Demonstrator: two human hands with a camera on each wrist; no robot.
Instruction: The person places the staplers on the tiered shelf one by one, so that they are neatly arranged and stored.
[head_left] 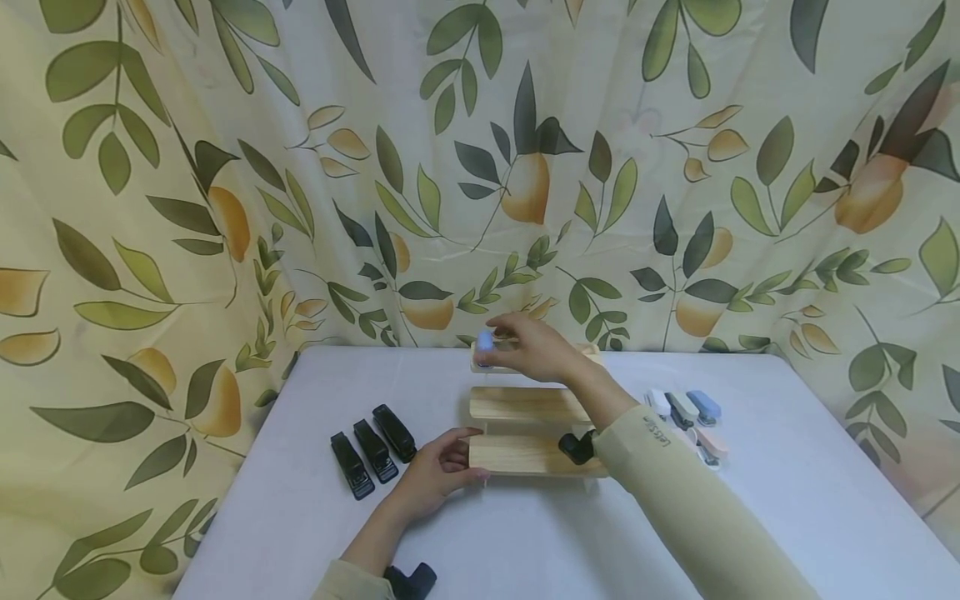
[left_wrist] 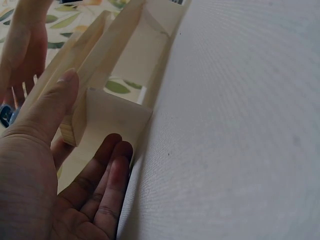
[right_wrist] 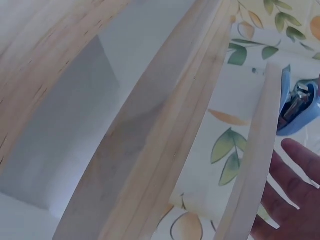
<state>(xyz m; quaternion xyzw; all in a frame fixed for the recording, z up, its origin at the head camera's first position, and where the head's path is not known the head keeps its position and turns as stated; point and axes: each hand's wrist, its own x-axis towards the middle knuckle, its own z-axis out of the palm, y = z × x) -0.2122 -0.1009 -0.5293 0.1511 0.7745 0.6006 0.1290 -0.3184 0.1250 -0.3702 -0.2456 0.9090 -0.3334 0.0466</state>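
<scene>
A three-tier wooden display rack (head_left: 517, 456) with pale side supports stands mid-table. My left hand (head_left: 437, 477) grips the left end of its lowest shelf, forefinger above and thumb at the front edge in the head view. In the left wrist view the other fingers of this left hand (left_wrist: 102, 185) lie loosely beside the pale support. Over the left end of the top shelf, my right hand (head_left: 536, 348) pinches a small blue stapler (head_left: 484, 340). The right wrist view shows the stapler (right_wrist: 302, 107) at the shelf's edge, its metal inside visible, with several fingers (right_wrist: 287, 190) spread below it.
Three black staplers (head_left: 375, 450) lie in a row left of the rack. Right of it sits a group of small staplers in white, grey-green, blue (head_left: 703, 406) and pink (head_left: 711, 442). A leaf-patterned curtain (head_left: 480, 183) hangs behind the white table (head_left: 525, 550).
</scene>
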